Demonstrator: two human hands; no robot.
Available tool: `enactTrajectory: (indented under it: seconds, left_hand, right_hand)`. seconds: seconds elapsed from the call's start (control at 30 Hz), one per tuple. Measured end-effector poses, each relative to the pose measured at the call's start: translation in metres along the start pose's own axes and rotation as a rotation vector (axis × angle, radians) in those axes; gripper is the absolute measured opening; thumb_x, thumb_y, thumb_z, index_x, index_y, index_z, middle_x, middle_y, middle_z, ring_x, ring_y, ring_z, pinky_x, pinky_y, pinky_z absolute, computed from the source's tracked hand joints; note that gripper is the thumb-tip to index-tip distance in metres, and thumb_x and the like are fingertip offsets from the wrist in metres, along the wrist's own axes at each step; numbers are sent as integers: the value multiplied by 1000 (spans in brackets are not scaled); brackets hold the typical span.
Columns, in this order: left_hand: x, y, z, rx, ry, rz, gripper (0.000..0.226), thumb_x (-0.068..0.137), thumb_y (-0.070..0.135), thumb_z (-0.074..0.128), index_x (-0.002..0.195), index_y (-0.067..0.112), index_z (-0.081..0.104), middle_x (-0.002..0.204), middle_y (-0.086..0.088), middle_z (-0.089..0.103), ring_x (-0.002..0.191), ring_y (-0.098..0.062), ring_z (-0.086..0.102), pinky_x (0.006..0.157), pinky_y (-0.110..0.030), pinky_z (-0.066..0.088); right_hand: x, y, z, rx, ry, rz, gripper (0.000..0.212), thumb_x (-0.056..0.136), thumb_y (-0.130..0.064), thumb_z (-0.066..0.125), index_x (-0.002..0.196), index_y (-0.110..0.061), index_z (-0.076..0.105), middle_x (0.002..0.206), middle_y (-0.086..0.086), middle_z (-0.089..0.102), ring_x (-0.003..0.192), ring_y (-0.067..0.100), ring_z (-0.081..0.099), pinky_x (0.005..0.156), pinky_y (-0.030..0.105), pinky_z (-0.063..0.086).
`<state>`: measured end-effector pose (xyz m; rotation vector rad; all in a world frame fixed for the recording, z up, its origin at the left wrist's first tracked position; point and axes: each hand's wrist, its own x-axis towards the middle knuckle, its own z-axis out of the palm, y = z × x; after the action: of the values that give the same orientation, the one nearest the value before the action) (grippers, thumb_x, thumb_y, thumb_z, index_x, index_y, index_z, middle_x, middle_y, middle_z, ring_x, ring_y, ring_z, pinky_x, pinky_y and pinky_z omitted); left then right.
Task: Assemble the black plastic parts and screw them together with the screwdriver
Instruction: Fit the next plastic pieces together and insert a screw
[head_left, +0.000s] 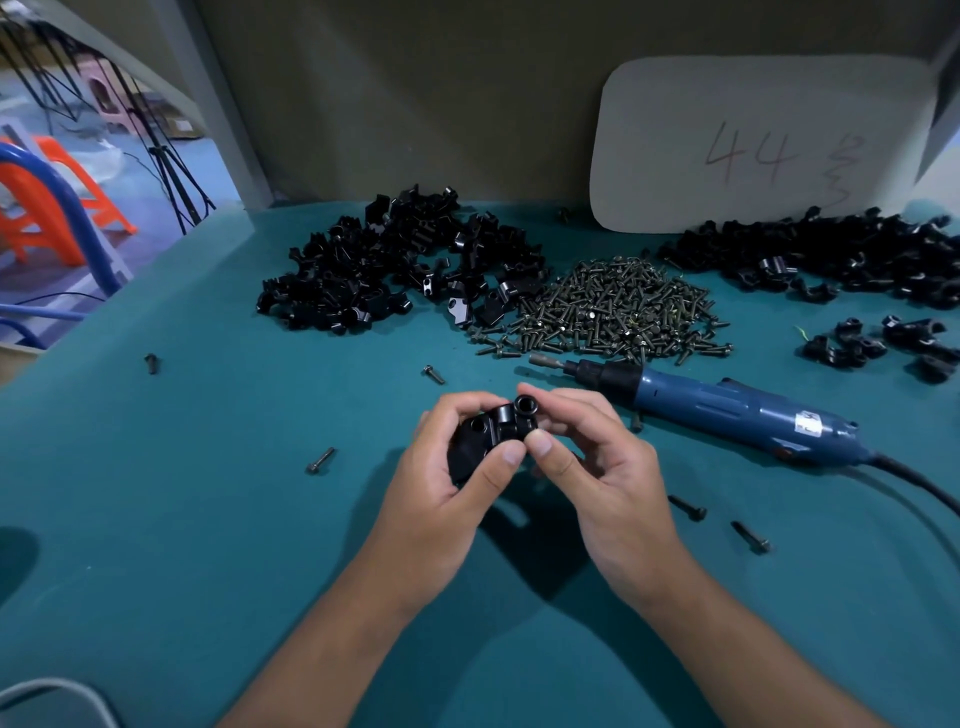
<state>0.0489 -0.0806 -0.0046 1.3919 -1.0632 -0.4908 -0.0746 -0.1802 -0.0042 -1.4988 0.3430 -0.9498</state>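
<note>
Above the teal table my left hand (447, 483) grips a black plastic part (475, 441), thumb curled over its front. My right hand (587, 457) pinches a second black part with a round socket (522, 415) against the first; the two pieces touch. The blue electric screwdriver (727, 410) lies on the table just right of my hands, bit pointing left, its cord trailing off to the right. A heap of dark screws (618, 306) lies behind it. Piles of black plastic parts lie at the back left (395, 260) and back right (831, 254).
Loose screws are scattered on the teal table (208, 519), such as one left of my hands (321, 460) and two to the right (687, 507). A white card marked 44 (763, 150) leans on the back wall. The table's left edge drops to the floor.
</note>
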Motion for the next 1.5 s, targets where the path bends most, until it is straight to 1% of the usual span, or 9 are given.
enactTrajectory:
  seconds: [0.07, 0.13, 0.43, 0.7, 0.9, 1.03, 1.17, 1.4, 1.5]
  left_hand:
    - [0, 0, 0, 32, -2, -6, 26, 89, 53, 63, 114, 46, 58, 116, -1, 64, 115, -26, 61, 101, -47, 49]
    - [1, 1, 0, 28, -15, -10, 26, 89, 52, 62, 114, 43, 59, 117, -2, 63, 116, -27, 61, 102, -52, 47]
    - [1, 3, 0, 28, -11, 8, 26, 92, 47, 62, 117, 38, 61, 117, 0, 65, 114, -28, 62, 100, -50, 50]
    - [1, 1, 0, 16, 13, -1, 27, 92, 46, 63, 117, 36, 62, 113, 3, 69, 108, -26, 65, 96, -42, 52]
    - [1, 2, 0, 28, 0, -22, 29, 89, 49, 63, 117, 38, 62, 112, 5, 69, 107, -22, 66, 94, -35, 52]
    - [1, 2, 0, 54, 7, -18, 30, 87, 54, 66, 114, 42, 62, 109, 8, 70, 104, -19, 67, 89, -27, 53]
    - [1, 0, -1, 62, 20, -8, 32, 86, 61, 65, 114, 45, 63, 109, 8, 70, 104, -20, 67, 87, -26, 53]
    - [0, 3, -1, 48, 6, -35, 30, 86, 56, 65, 114, 46, 63, 106, 13, 72, 97, -8, 69, 83, -17, 52]
    - [1, 4, -1, 22, -23, -51, 30, 84, 53, 69, 114, 46, 63, 108, 13, 72, 99, -3, 68, 83, -13, 50]
  right_hand:
    - [0, -1, 0, 4, -8, 6, 31, 87, -22, 68, 118, -23, 72, 111, -2, 60, 99, 4, 60, 83, 22, 53]
    - [-1, -2, 0, -8, -13, 7, 31, 88, -20, 67, 118, -21, 72, 110, -1, 60, 98, 3, 59, 82, 21, 52]
    - [-1, -2, 1, 17, -12, 16, 32, 88, -19, 67, 120, -15, 72, 104, 1, 60, 97, 4, 61, 83, 19, 51]
    - [-1, 0, 0, -44, -23, 29, 31, 94, -22, 63, 122, -29, 73, 101, -8, 60, 95, 6, 62, 83, 20, 49]
    - [-1, -1, 1, -52, -8, 38, 31, 92, -25, 65, 122, -27, 73, 96, -10, 58, 91, 5, 61, 79, 19, 50]
    - [-1, -3, 2, -43, -3, 47, 33, 88, -34, 66, 120, -28, 74, 96, -6, 56, 91, 10, 60, 80, 25, 52]
    - [-1, -2, 2, -44, -4, 47, 30, 90, -26, 67, 118, -31, 75, 97, -2, 58, 90, 12, 60, 80, 31, 52]
    - [-1, 0, 2, -106, 16, 42, 30, 89, -30, 68, 117, -38, 75, 95, -10, 56, 86, 14, 54, 78, 30, 46]
    - [-1, 1, 1, -102, 29, 54, 28, 89, -33, 69, 116, -38, 76, 93, -12, 56, 83, 20, 52, 77, 37, 44]
